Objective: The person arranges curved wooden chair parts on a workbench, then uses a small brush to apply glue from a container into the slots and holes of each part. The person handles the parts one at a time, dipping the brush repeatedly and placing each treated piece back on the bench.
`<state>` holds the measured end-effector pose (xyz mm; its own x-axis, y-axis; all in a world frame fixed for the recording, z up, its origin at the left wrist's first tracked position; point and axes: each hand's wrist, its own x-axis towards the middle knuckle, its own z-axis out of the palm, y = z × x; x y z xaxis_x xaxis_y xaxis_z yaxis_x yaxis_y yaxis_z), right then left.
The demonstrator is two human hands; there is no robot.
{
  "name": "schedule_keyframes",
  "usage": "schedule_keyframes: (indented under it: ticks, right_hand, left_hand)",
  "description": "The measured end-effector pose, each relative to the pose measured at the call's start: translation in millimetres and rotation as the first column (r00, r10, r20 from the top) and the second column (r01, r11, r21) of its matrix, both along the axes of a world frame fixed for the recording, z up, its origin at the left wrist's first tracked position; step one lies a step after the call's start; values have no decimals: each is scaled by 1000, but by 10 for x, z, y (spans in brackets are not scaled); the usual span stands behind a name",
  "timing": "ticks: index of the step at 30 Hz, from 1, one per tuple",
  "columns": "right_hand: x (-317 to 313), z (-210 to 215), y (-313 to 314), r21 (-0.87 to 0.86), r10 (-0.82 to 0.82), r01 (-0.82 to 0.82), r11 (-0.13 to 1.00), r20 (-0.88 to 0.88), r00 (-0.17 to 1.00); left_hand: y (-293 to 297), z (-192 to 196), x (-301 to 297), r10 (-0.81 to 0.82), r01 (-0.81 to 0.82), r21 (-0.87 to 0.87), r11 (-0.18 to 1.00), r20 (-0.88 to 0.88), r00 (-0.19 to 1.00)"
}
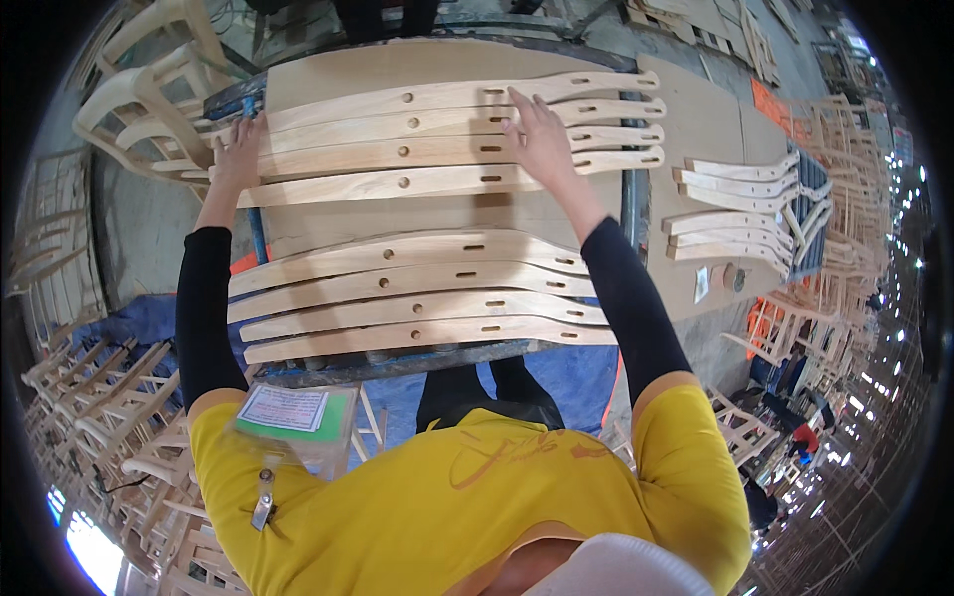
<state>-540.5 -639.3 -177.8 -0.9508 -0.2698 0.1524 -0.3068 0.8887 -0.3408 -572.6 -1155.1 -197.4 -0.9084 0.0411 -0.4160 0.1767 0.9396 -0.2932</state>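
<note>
Both hands are lying flat, palms down, on the far set of four curved wooden chair-leg blanks (pixel 437 139), which is sitting on the brown worktable (pixel 417 62). Left hand (pixel 237 157) is pressing on the left ends of that set, fingers spread, gripping nothing. Right hand (pixel 540 137) is resting right of the set's middle, fingers stretched open across the top three blanks, also gripping nothing. Black sleeves (pixel 204 308) are running back to a yellow shirt (pixel 477 497).

Second set of four matching blanks (pixel 417 298) is lying nearer the person than the far set, apart from it, at the table's near edge. Smaller stack of shorter curved pieces (pixel 740 214) is sitting to the right of the far set, well apart. Unfinished wooden chairs (pixel 139 104) are standing just left of the far set's left ends, off the table.
</note>
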Motion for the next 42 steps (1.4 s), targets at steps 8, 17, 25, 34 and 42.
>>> schedule_keyframes:
  ticks: [8,17,25,34,42]
  right_hand:
    - [2377,825,603,-413,-63,189,891,300,952]
    - [4205,1058,1567,-521,-33,284,805,438,898]
    - [5108,707,3283,-405,-304,426,809,332,893]
    - [6341,-105,4694,30,-557,634,773,510,655]
    - [6606,-1666,4443,-54,-391,569,821,673,628]
  left_hand:
    - [969,161,1218,254,22,635,772,-340,906]
    - [3658,554,3475,212,-66,950,306,0,977]
    - [5187,197,5132,-254,-62,879,472,203,946]
    - [4690,-278,5606,62,-307,593,745,397,916]
    - [4130,-547,5733,244,-366,664,652,272,931]
